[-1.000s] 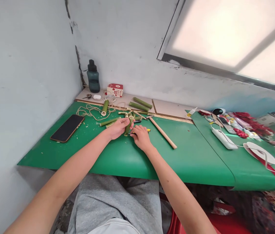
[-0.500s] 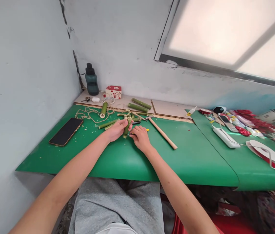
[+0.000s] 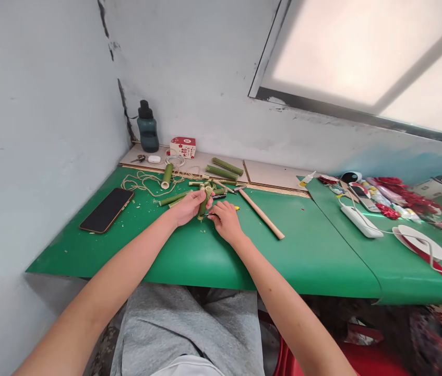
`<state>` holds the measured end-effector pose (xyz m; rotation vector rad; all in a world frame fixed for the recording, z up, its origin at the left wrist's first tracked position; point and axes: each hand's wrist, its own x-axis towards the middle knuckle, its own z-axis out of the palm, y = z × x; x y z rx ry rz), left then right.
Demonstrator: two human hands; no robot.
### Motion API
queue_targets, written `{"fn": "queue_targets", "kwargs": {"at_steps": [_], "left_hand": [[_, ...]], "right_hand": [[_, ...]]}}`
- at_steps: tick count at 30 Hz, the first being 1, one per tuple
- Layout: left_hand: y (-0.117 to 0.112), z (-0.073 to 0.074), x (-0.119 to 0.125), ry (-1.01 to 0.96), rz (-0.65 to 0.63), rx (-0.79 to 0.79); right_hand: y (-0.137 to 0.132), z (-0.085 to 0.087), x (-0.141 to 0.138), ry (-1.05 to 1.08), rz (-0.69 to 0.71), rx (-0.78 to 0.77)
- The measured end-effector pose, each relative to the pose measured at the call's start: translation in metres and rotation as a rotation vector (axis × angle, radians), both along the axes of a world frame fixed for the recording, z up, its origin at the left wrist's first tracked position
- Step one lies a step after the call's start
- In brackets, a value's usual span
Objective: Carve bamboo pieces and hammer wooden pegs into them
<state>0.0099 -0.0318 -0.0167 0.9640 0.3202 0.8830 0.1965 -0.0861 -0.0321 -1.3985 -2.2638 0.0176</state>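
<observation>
My left hand (image 3: pixel 191 206) is closed around a short green bamboo tube (image 3: pixel 204 205), held nearly upright just above the table. In my right hand (image 3: pixel 225 219) is a slim tool with a yellow end (image 3: pixel 237 208); its thin dark tip meets the lower part of the tube. The fingers hide most of the tool, so its exact kind is unclear. Behind the hands lie cut bamboo sticks (image 3: pixel 174 199) and a dark object (image 3: pixel 219 196). A hammer (image 3: pixel 262 214) with a wooden handle rests right of my right hand. Pale shavings are scattered on the green table top (image 3: pixel 283 277).
A phone (image 3: pixel 106 210) lies at the left, near loose twine (image 3: pixel 138 183) and a standing bamboo tube (image 3: pixel 167 176). Toward the wall are a bottle (image 3: pixel 147 130), a red-white box (image 3: pixel 182 148) and bamboo lengths (image 3: pixel 221 173). A power strip (image 3: pixel 360 221) and ribbon spool (image 3: pixel 420 242) lie right.
Both hands keep their hold in almost the same place. The tool's tip has shifted very slightly against the bamboo tube, and the camera view has moved a little.
</observation>
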Motion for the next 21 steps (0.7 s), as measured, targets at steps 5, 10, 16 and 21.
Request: {"fn": "queue_targets", "kwargs": {"at_steps": [5, 10, 16, 21], "left_hand": [[-0.0022, 0.0026, -0.0009, 0.003, -0.007, 0.004], [-0.0017, 0.004, -0.0017, -0.004, 0.023, 0.005], [0.0003, 0.0019, -0.001, -0.004, 0.008, -0.011], [0.0001, 0.0022, -0.0026, 0.006, 0.007, 0.002]], "right_hand": [[0.002, -0.0003, -0.0025, -0.027, 0.039, -0.006], [-0.0031, 0.0017, -0.0017, 0.016, -0.018, 0.047], [0.0005, -0.0008, -0.0005, 0.04, -0.016, 0.033], [-0.0009, 0.0006, -0.0009, 0.048, -0.005, 0.044]]}}
